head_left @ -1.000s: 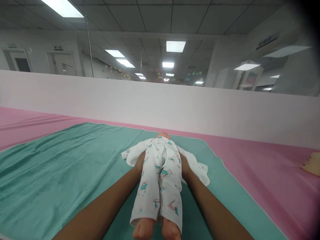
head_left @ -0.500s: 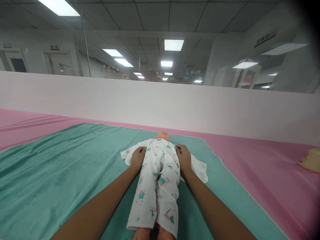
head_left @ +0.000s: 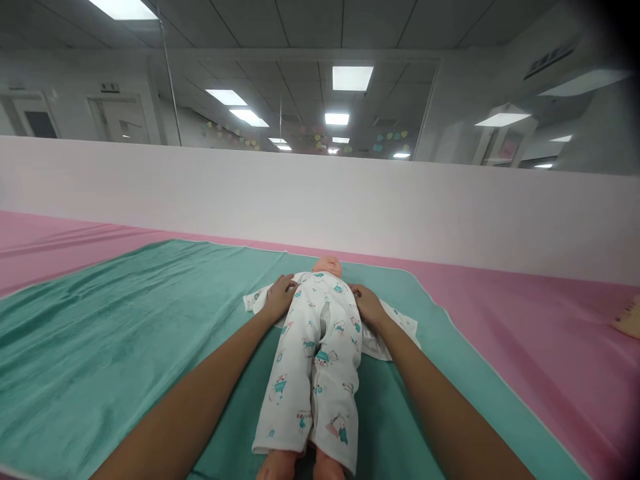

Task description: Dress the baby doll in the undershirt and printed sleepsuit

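Note:
A baby doll in a white printed romper lies on its back on a teal towel, head away from me and bare feet toward me. My left hand rests on the doll's shoulder on the left side, fingers laid over the cloth. My right hand rests on the opposite shoulder, fingers curled onto the romper. The romper's empty sleeves spread out flat to both sides. I cannot make out whether either hand pinches the fabric.
The towel lies on a pink padded surface backed by a low white wall. A tan object sits at the far right edge. Mirrors or glass above the wall reflect ceiling lights.
Both hands have slid from the doll's waist up to its shoulders. The doll lies flatter and slightly farther from me.

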Tool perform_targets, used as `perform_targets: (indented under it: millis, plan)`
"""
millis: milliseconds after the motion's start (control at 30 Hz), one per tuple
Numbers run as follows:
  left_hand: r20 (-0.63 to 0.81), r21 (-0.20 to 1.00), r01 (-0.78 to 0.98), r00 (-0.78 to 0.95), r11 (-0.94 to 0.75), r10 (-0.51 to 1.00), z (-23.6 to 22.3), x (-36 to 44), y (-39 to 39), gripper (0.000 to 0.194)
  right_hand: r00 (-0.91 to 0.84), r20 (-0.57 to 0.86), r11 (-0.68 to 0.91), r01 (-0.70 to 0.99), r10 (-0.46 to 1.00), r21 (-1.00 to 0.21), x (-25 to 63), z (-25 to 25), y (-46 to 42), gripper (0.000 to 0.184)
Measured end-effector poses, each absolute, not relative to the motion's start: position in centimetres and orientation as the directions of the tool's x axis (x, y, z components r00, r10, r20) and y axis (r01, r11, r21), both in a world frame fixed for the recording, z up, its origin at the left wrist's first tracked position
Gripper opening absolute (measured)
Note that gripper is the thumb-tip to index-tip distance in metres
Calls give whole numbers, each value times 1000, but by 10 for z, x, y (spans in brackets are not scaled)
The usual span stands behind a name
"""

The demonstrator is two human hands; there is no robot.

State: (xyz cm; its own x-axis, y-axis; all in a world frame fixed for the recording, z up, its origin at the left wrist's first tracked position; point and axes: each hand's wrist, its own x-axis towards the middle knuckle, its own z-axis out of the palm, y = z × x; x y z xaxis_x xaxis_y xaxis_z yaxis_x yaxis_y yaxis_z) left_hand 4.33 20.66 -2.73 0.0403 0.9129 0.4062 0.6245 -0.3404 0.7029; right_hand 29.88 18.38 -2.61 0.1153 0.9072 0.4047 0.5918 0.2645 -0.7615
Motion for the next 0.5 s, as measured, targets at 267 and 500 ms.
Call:
perform_targets:
  millis: [267,500]
  plan:
    - [577,494,751,93,-437,812,-31,46,203,21,220,434,155,720,874,-676,289,-36,191,22]
    - [677,537,598,116,-596,727,-20,49,183,26,194,625,403,615,756,-678,267,-21,161,30]
